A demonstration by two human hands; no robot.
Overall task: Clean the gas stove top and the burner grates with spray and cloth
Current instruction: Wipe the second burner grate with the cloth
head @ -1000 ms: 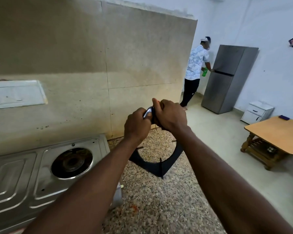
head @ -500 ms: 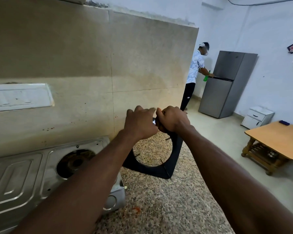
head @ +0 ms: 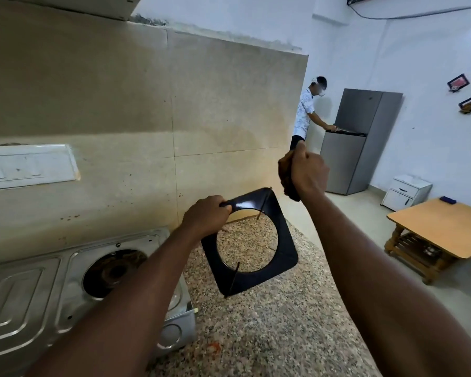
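Note:
My left hand [head: 206,214] grips the top left corner of a black square burner grate [head: 284,240] with a round opening, held tilted above the speckled granite counter [head: 269,327]. My right hand [head: 307,172] is raised above and to the right of the grate, fingers curled round a bunched brown cloth [head: 287,180]; cloth and grate are apart. The steel gas stove [head: 33,292] sits at the lower left with its right burner [head: 112,272] bare of a grate. No spray bottle is in view.
A tiled backsplash [head: 147,118] stands behind the stove, with a white switch plate [head: 27,165] at left. Beyond the counter's end, a person [head: 306,112] stands at a grey fridge [head: 359,140]. A white drawer unit [head: 405,191] and wooden table [head: 446,227] stand at right.
My hands were together on the grate's top edge. Now the right hand has lifted away up and right with the cloth, and the grate has tipped flatter in my left hand.

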